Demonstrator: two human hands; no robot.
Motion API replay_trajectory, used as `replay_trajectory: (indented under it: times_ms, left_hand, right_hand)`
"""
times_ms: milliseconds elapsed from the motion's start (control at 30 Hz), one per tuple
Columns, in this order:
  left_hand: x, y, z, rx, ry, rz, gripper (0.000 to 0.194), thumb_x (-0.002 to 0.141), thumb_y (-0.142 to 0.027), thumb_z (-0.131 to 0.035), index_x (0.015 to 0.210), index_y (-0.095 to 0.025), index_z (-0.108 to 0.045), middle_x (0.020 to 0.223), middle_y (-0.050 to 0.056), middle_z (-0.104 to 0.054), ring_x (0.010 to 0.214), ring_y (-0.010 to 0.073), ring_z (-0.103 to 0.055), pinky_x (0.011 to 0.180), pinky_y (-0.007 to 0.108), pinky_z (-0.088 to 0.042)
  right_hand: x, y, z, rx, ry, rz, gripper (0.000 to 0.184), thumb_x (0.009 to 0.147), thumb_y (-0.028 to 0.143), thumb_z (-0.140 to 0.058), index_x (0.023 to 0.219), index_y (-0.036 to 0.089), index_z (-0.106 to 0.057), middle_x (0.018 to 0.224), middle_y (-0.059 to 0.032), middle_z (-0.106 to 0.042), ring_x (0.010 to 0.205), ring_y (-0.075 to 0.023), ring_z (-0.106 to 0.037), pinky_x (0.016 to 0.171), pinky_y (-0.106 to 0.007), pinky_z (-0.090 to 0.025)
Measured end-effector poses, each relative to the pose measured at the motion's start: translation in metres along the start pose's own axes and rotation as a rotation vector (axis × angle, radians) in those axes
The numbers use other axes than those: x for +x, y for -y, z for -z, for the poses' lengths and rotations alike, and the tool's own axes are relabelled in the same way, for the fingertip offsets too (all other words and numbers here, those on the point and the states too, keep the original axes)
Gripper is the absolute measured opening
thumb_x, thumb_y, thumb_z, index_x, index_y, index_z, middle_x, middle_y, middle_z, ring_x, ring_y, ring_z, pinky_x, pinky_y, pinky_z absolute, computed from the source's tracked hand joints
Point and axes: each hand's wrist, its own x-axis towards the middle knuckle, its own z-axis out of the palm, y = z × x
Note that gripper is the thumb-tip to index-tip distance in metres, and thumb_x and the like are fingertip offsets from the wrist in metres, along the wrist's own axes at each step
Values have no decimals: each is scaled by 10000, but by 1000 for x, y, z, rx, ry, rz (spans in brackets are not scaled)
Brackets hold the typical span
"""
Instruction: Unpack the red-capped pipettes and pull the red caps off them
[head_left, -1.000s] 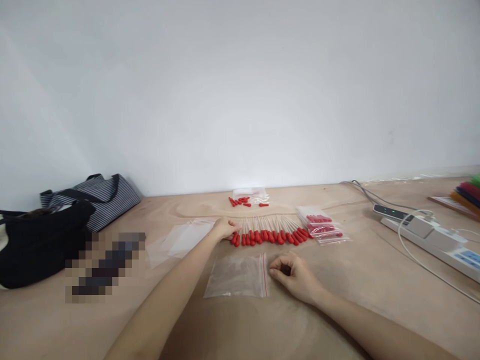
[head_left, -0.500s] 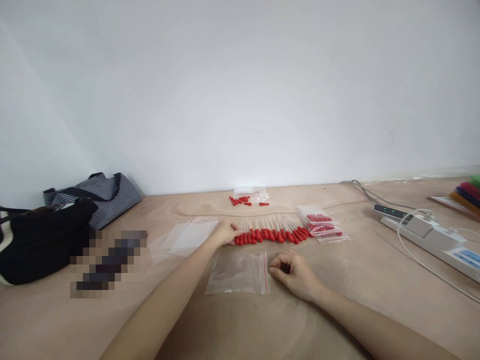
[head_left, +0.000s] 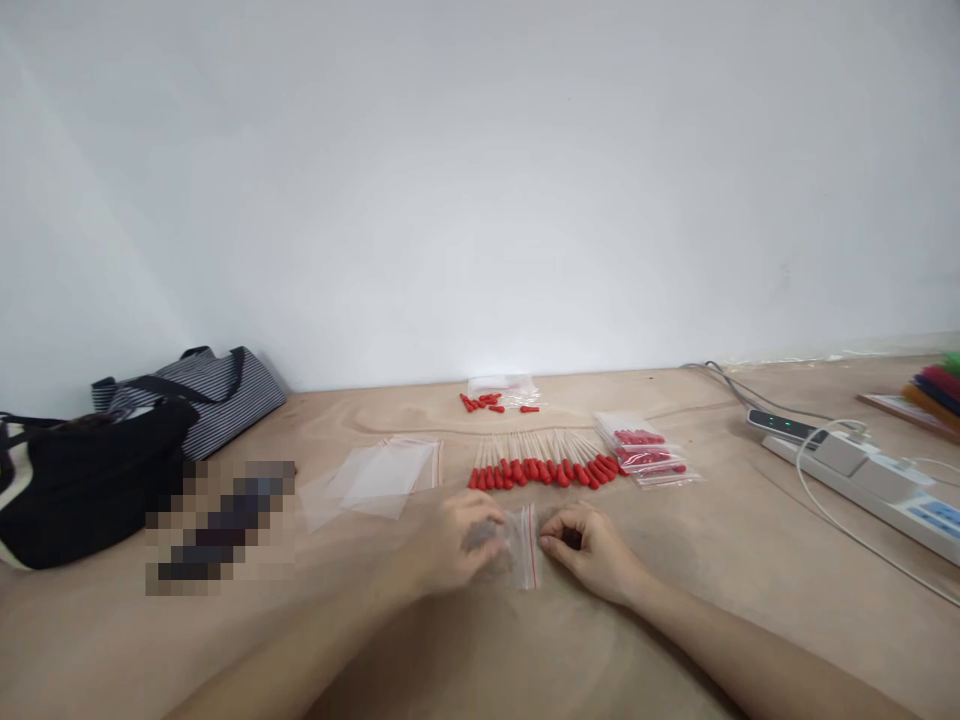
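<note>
A small clear zip bag (head_left: 521, 545) with a red seal strip lies in front of me on the tan table (head_left: 675, 620). My left hand (head_left: 454, 540) rests over the bag's left part, fingers curled, blurred by motion. At the bag's red edge sits my right hand (head_left: 589, 550), curled in a loose pinch with its fingertips touching the seal. Just beyond the hands lies a row of clear droppers with red bulbs (head_left: 544, 465).
Filled bags of droppers (head_left: 641, 450) lie right of the row. Loose red bulbs (head_left: 491, 402) and a small bag lie by the wall. Empty zip bags (head_left: 382, 472) sit left. Two handbags (head_left: 112, 450) stand far left; a power strip with cables (head_left: 862, 465) far right.
My left hand has drawn back from the left end of the dropper row and come down onto the zip bag. My right hand has stayed at the seal.
</note>
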Motion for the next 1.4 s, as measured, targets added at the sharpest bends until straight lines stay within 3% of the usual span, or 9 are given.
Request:
replay_trajectory:
  times_ms: [133,300,467,633,800,933,1100,1300,1400]
  left_hand:
    - [-33,-4,-16,113,158,47,755,667,-496,-603,1307,-206,-326,1366,137,-300,1241,321,-277,989,494,-270]
    - [-37,11,-38,180,65,21,375,846,-299,-406,1211,-244,-470,1285,77,-442,1222,266,-334,999,497,-281]
    - [-37,14,-45,246,-63,-101,334,827,-144,-383,1060,-259,-593,1105,37,-605,1055,208,-534,958,420,-392]
    - [-45,16,-17,341,-292,-208,403,803,-78,-323,1088,-207,-577,1122,50,-593,1045,176,-543,943,325,-427]
    - [-42,56,36,521,-489,-181,341,805,-156,-349,1009,-200,-618,1080,51,-617,1023,197,-559,943,362,-423]
    - [-41,102,61,588,-442,-31,329,805,-249,-338,887,-210,-654,1007,55,-652,960,215,-593,909,386,-436]
    - [-50,132,63,542,-329,173,347,811,-358,-342,842,-213,-655,947,57,-674,918,227,-606,838,371,-469]
    - [-52,111,49,613,-554,-20,293,826,-301,-374,896,-183,-633,976,93,-639,1009,243,-526,885,411,-411]
    - [-50,84,30,554,-488,-187,228,823,-218,-407,905,-192,-619,929,77,-634,950,206,-538,852,366,-432]
  right_hand:
    - [0,1,0,-11,5,3,129,717,265,-522,635,207,-603,667,1,-622,672,-154,-527,673,-292,-373]
    - [-1,2,0,-1,-20,15,130,714,267,-527,629,207,-605,658,-2,-622,659,-151,-523,666,-293,-375]
    - [-1,2,1,-14,2,-2,139,717,277,-513,634,207,-601,677,-3,-622,683,-156,-527,687,-300,-376]
    - [-1,3,1,-1,0,8,128,713,258,-515,633,206,-600,681,-6,-623,690,-159,-526,690,-302,-379]
    - [-1,3,1,6,-15,19,122,704,240,-520,619,207,-602,674,-2,-625,684,-156,-528,681,-295,-381]
    - [-1,2,2,-2,-6,19,116,706,240,-524,629,211,-605,673,2,-623,679,-155,-528,671,-287,-380]
    - [-3,3,0,-9,-2,10,119,713,244,-519,638,207,-604,683,0,-619,696,-156,-529,686,-289,-379]
    - [6,-1,14,-96,-112,66,153,741,247,-485,677,204,-617,696,-19,-618,695,-159,-535,660,-280,-395]
    - [23,-20,47,-272,-261,76,191,760,266,-467,749,197,-645,747,-45,-635,743,-178,-546,708,-303,-395]
